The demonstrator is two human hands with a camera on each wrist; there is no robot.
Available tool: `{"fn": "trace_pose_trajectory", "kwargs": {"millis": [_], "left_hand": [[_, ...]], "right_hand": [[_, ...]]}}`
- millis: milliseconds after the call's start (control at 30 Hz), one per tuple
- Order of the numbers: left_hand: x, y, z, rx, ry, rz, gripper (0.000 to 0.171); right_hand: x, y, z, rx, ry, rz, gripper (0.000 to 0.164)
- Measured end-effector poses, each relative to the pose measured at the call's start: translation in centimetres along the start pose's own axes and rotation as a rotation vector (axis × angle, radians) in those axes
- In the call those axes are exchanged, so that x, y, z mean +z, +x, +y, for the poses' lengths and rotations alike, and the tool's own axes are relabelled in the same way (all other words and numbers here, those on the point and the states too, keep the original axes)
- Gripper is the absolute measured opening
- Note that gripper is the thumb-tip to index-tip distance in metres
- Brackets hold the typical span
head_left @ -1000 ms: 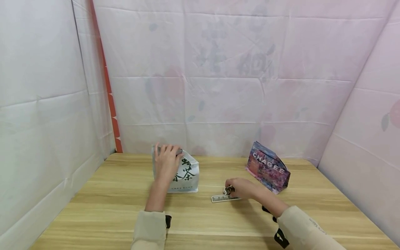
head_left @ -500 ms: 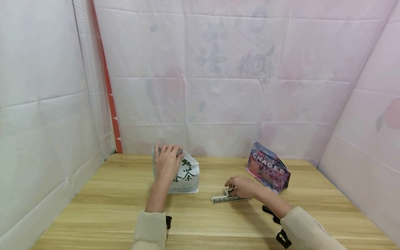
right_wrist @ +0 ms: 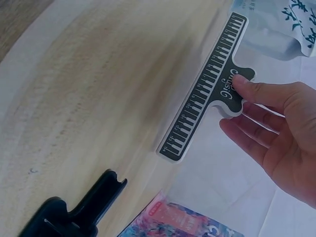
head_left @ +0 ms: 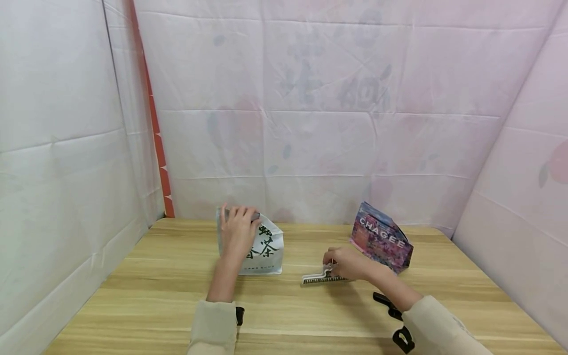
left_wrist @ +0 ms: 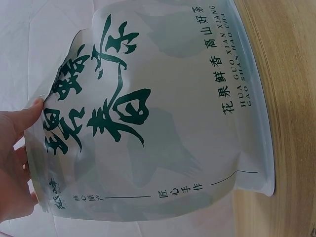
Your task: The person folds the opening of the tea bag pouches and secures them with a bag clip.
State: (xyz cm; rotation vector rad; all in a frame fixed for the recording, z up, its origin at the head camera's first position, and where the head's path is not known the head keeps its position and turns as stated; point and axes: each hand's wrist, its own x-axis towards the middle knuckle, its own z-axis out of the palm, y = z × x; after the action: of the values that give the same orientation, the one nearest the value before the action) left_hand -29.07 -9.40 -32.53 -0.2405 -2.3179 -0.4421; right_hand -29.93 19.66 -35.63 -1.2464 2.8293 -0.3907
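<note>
My left hand (head_left: 238, 231) grips the folded top edge of a pale tea bag (head_left: 268, 254) with dark green characters, which stands upright on the table. In the left wrist view the thumb lies on the near face of the tea bag (left_wrist: 173, 128), and the other fingers are partly hidden behind it. Between thumb and fingers, my right hand (head_left: 350, 264) pinches the handle of a long clip (head_left: 321, 279). In the right wrist view this clip (right_wrist: 205, 91) shows a piano-key pattern and the word "music" on its handle.
A colourful CHAGEE bag (head_left: 381, 239) stands behind the right hand. Two black clips (head_left: 388, 304) (head_left: 403, 339) lie near the right forearm, partly covered by it. The wooden table (head_left: 284, 315) is enclosed by pale cloth walls (head_left: 319, 143).
My right hand has turned the piano-key clip and raised it a little, shifting slightly to the right. The left hand and the tea bag look unchanged.
</note>
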Motion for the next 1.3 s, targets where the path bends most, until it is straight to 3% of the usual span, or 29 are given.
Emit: {"fn": "trace_pose_trajectory", "kwargs": {"millis": [367,667,1300], "left_hand": [[0.1,0.0,0.0,0.006,-0.009,0.001,0.02],[0.0,0.0,0.0,0.017,0.0,0.018,0.02],[0.1,0.0,-0.1,0.008,-0.008,0.006,0.019]], "right_hand": [[-1.4,-0.6,-0.1,0.023,0.08,0.021,0.018],[-2.0,-0.8,-0.1,-0.004,0.079,0.118,0.019],[-1.3,-1.1,-0.1,-0.005,0.124,0.275,0.021]]}}
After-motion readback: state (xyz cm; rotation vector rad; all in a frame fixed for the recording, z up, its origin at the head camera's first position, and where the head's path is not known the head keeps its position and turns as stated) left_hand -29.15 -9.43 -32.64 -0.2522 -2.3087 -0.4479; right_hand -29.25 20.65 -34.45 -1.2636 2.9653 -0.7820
